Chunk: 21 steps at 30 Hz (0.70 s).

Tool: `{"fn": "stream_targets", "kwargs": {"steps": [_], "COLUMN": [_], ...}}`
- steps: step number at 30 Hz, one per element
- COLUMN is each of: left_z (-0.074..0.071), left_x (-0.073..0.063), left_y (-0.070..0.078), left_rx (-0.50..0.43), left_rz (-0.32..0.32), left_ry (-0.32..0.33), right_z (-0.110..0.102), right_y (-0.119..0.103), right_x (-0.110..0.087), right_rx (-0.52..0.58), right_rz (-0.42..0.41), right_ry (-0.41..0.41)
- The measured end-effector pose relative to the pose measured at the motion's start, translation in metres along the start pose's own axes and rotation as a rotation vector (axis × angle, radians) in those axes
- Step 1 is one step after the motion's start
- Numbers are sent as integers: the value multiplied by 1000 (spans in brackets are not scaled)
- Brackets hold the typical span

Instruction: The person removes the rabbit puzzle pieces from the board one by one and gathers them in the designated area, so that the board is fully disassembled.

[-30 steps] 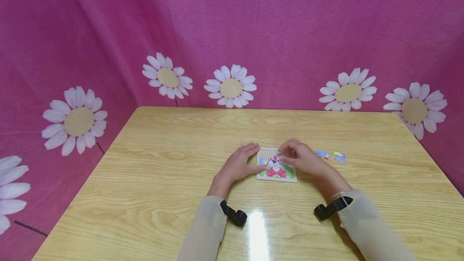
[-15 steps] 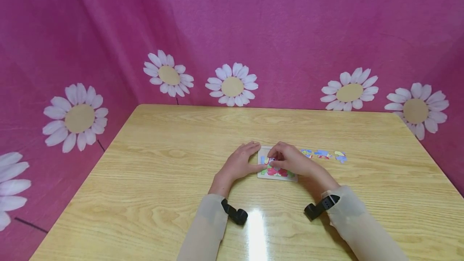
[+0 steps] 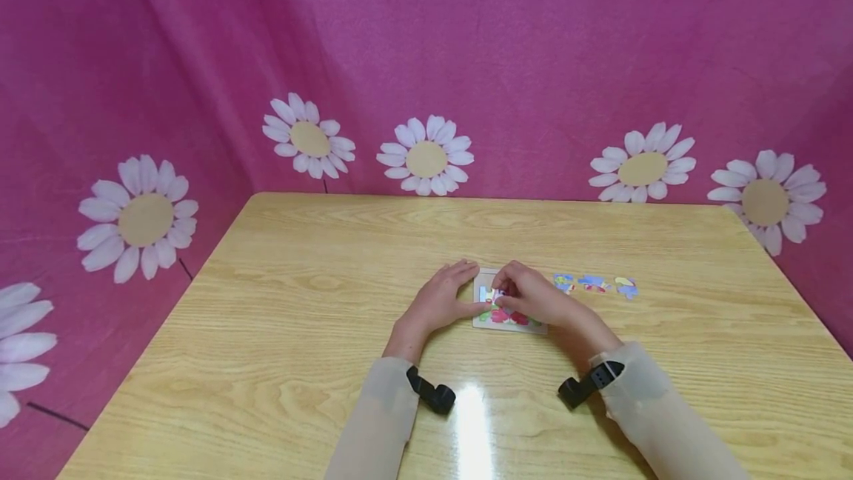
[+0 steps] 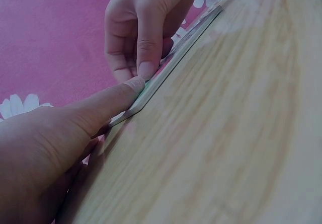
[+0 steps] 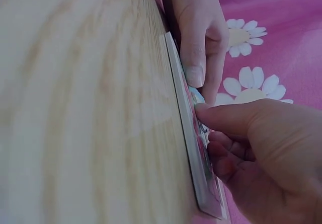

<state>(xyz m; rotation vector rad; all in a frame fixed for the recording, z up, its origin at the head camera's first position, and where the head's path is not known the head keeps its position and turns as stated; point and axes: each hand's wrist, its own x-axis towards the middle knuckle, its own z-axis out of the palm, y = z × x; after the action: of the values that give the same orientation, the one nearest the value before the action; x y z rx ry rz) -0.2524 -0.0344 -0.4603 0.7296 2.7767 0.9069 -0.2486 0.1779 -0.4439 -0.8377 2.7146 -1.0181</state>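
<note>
A small jigsaw puzzle in a pale tray lies on the table, its picture partly covered by both hands. My left hand rests at the tray's left side, its straight thumb pressing on the picture and its fingers stretched along the upper left edge. Over the middle of the puzzle, my right hand has its fingers bent and pinches a puzzle piece with thumb and fingertips, low over the picture. Most of that piece is hidden by the fingers. In the left wrist view, both thumb tips nearly meet above the tray.
Three loose puzzle pieces lie in a row right of the tray: a blue and yellow one, a blue and red one and a yellow and blue one. A pink flowered cloth hangs behind the wooden table.
My right hand has moved left and slightly down onto the middle of the puzzle, uncovering the nearest loose piece. Colours beside its fingertips have shifted. My left hand has stayed in place.
</note>
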Motion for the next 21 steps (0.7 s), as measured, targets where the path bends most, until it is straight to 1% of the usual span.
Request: {"fn": "stream_targets", "kwargs": {"steps": [3, 8, 15, 21], "left_z": [1, 1, -1, -1], "left_x": [0, 0, -1, 0], "left_y": [0, 0, 1, 1], "left_rx": [6, -2, -7, -9], "left_rz": [6, -7, -9, -8], "left_ry": [1, 5, 5, 2], "right_z": [1, 2, 3, 4], "right_y": [-1, -4, -8, -11], "right_x": [-2, -5, -5, -4], "right_rx": [-24, -46, -48, -49], "right_rz": [-9, -21, -9, -34], "right_ry": [33, 78, 109, 136]}}
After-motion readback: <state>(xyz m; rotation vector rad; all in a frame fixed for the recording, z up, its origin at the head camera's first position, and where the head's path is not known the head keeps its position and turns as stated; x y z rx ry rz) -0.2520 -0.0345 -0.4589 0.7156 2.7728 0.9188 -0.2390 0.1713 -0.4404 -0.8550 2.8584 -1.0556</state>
